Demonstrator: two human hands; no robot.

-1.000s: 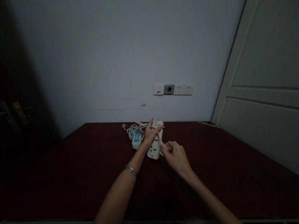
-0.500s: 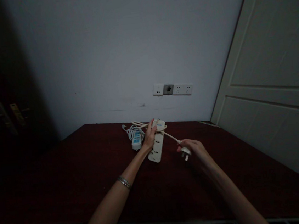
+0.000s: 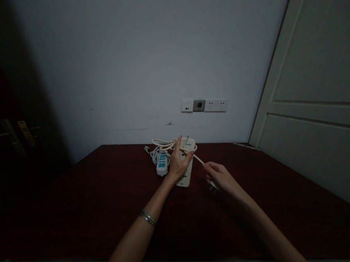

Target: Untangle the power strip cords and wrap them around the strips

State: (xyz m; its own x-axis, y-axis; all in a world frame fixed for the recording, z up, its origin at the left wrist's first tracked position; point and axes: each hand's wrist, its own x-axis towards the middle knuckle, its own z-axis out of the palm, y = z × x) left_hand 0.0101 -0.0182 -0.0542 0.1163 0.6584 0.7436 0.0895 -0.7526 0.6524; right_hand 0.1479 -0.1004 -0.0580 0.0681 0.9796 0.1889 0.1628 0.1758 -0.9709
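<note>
A white power strip (image 3: 184,180) lies lengthwise on the dark red tabletop, its cream cord (image 3: 163,141) looped round its far half. My left hand (image 3: 177,164) reaches across the strip, fingers along its left side and thumb over its face, closed on it and the cord there. To the right, my right hand (image 3: 219,174) pinches the free end of that cord. Below its fingers the plug (image 3: 213,185) shows only in part. Left of the strip sits a smaller white power strip (image 3: 161,165) with blue socket faces and a coiled grey cord (image 3: 155,153).
Behind the table (image 3: 107,204) rises a pale wall with a row of wall sockets (image 3: 215,105). A white panelled door (image 3: 319,132) stands at the right. Door handles (image 3: 26,132) show in the dark at the left. The table's front edge runs near the bottom.
My right hand has shifted its grip up the cord, so the plug now hangs mostly hidden beneath it. My left thumb has spread over the strip's face. The view has shifted slightly.
</note>
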